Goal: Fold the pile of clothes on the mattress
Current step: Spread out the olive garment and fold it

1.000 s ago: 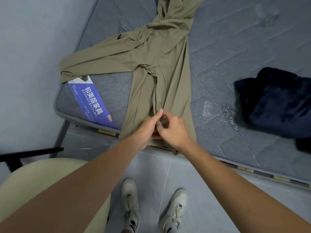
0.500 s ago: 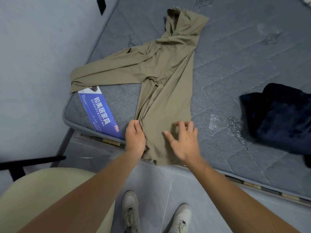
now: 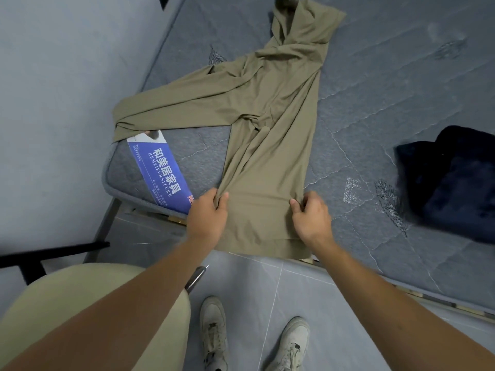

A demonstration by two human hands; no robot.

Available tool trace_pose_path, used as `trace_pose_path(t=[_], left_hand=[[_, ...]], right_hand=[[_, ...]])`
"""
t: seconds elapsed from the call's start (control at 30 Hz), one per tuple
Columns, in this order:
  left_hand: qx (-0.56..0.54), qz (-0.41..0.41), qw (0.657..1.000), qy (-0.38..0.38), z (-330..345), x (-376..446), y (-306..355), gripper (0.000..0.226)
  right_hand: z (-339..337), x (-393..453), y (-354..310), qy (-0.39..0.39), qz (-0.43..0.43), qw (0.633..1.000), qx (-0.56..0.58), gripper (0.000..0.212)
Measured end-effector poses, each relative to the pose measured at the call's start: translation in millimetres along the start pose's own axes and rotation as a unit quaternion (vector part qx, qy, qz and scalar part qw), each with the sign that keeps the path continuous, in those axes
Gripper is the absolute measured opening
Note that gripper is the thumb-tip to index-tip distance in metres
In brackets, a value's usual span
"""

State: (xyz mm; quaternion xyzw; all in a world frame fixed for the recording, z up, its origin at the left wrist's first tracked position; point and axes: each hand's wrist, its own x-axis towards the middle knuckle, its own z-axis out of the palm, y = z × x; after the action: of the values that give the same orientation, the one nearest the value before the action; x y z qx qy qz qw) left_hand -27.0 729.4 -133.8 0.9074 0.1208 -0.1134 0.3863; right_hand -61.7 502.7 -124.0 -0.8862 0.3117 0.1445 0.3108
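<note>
An olive hooded top (image 3: 270, 124) lies spread on the grey quilted mattress (image 3: 388, 84), hood toward the far end, one sleeve extending to the mattress's left edge. The hem hangs over the near edge. The left hand (image 3: 207, 215) pinches the left side of the garment near the hem; the right hand (image 3: 310, 214) grips the right side at the same level. A blue label (image 3: 163, 170) with white lettering sits at the near left corner. A dark navy garment (image 3: 452, 180) lies to the right, well apart. Two pale shoes (image 3: 214, 333) stand on the tiled floor (image 3: 267, 285).
</note>
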Motion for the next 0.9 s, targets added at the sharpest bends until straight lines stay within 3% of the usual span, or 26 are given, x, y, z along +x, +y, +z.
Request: trace_pose_path(t=[0.17,0.27,0.4,0.53,0.63,0.7,0.77,0.9], left_hand=[[-0.005,-0.005,1.000,0.019,7,-7,-14,0.039],[0.004,-0.003,1.000,-0.012,11,-12,-11,0.046],[-0.062,-0.010,0.998,0.014,7,-20,-12,0.032],[0.054,-0.025,0.997,-0.040,15,-35,-25,0.025],[0.137,0.011,0.990,-0.016,11,-35,-6,0.012],[0.114,0.056,0.991,0.032,9,-22,10,0.014],[0.054,0.055,0.997,0.003,12,0,27,0.022],[-0.094,-0.078,0.989,-0.088,25,64,68,0.039]], right_hand=[[0,-12,10,-0.005,0.069,0.998,0.008,0.050],[3,-18,16,-0.009,0.044,0.997,0.061,0.045],[-2,-31,29,0.043,0.009,0.992,0.118,0.044],[-2,-32,52,-0.028,0.059,0.998,-0.001,0.042],[-11,-24,40,0.005,0.070,0.997,-0.024,0.034],[-18,-13,31,0.021,0.062,0.998,-0.001,0.034],[-25,4,22,0.016,0.050,0.998,0.038,0.033],[-37,49,-7,-0.012,0.068,0.989,0.127,0.040]])
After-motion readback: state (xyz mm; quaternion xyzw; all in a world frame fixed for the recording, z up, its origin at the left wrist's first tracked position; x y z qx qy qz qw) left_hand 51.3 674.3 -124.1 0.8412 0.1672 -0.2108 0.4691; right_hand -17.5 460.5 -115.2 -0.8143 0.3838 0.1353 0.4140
